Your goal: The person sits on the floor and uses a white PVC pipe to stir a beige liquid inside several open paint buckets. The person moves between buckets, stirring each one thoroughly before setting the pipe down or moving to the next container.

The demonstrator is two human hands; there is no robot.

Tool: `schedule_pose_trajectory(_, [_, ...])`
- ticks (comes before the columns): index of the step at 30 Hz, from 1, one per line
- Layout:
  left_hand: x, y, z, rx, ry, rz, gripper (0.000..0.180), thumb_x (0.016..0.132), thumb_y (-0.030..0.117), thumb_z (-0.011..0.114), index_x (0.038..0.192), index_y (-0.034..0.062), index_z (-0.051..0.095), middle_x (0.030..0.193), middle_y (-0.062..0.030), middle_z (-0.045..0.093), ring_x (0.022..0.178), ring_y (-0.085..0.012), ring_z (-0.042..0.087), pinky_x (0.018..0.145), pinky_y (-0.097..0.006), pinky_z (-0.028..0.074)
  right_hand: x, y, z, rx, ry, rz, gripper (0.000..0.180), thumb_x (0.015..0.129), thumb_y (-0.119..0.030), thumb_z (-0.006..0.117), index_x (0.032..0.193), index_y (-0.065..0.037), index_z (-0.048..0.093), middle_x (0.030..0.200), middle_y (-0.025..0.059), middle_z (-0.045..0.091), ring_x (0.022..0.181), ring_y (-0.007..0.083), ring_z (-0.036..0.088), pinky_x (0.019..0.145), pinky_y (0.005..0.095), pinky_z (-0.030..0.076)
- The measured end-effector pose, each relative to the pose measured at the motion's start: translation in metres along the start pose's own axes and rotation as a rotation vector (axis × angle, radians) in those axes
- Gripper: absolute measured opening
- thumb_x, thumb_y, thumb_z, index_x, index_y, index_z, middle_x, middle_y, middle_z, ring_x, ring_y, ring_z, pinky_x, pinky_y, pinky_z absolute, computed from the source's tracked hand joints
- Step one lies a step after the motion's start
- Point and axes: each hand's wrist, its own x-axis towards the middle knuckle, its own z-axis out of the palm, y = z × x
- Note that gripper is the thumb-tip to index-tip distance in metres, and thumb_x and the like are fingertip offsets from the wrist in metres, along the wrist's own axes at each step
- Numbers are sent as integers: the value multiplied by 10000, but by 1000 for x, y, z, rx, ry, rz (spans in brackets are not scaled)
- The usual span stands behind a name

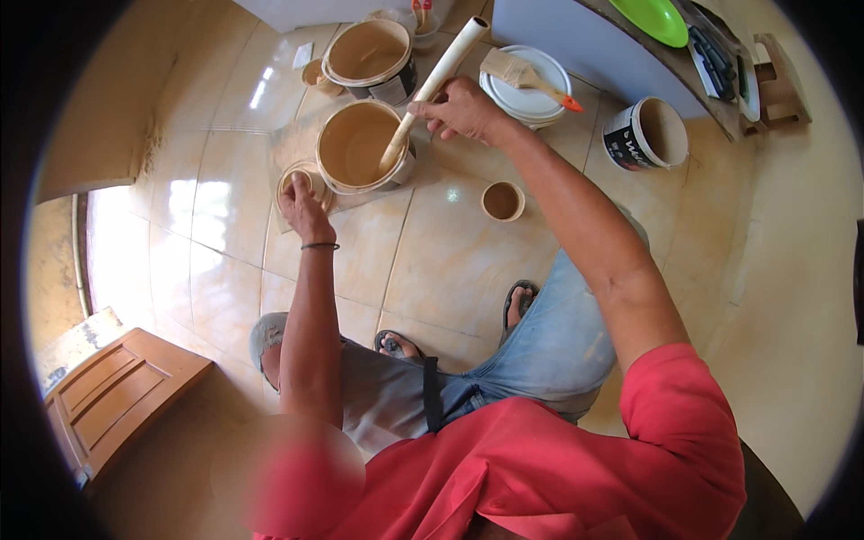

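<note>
My right hand (461, 110) grips a long pale stick (438, 74) whose lower end is dipped in tan paint inside a round bucket (335, 176) on the tiled floor. My left hand (301, 205) rests on a small round cup (309, 173) just left of that bucket. A thin dark band circles my left wrist. I sit low, knees bent, feet in sandals below the bucket.
A second paint bucket (392, 85) stands behind the first. A white lid (533, 101) carries a wide brush (522, 76) with an orange handle. A small cup of tan paint (502, 201) and an emptier bucket (627, 144) sit to the right. A wooden door panel (112, 391) lies at lower left.
</note>
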Motion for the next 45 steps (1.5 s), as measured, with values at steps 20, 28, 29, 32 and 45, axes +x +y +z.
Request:
schedule_pose_trajectory(20, [-147, -82, -55, -572, -236, -931, 184, 981, 104, 511, 799, 82, 494, 717, -35, 529, 664, -159, 555, 626, -289, 514, -46, 24, 72, -565, -214, -870, 388, 914, -60, 550, 1298, -12, 518, 1111, 191, 675, 953, 385, 712, 838, 469, 588])
schedule_pose_trajectory(28, [-276, 5, 44, 116, -700, -782, 217, 1007, 248, 640, 1121, 64, 621, 936, -16, 625, 803, -133, 626, 723, -290, 515, -37, 43, -165, -952, 376, -345, 175, 886, -175, 668, 1003, -45, 683, 1028, 189, 689, 985, 389, 677, 822, 522, 557])
schedule_pose_trajectory(29, [-274, 6, 58, 104, -689, -698, 225, 1002, 244, 650, 1134, 64, 622, 946, -19, 631, 811, -131, 633, 722, -289, 515, -36, 67, -182, -1025, 412, -296, 228, 916, -230, 685, 1046, -42, 680, 1066, 200, 678, 1022, 397, 665, 840, 532, 554])
schedule_pose_trajectory(32, [-260, 9, 98, 65, -660, -480, 242, 990, 229, 669, 1155, 59, 623, 968, -26, 644, 822, -129, 648, 720, -287, 520, -44, 107, -196, -1089, 363, -176, 365, 943, -346, 694, 1134, -37, 661, 1145, 221, 634, 1096, 411, 628, 871, 529, 555])
schedule_pose_trajectory(45, [-274, 75, 102, 405, -899, -87, 286, 973, 185, 669, 1153, -34, 629, 950, -77, 684, 832, -137, 658, 731, -289, 540, -33, 142, -196, -1113, 466, -338, 211, 944, -203, 669, 1079, -42, 654, 1080, 162, 634, 1055, 348, 619, 816, 486, 547])
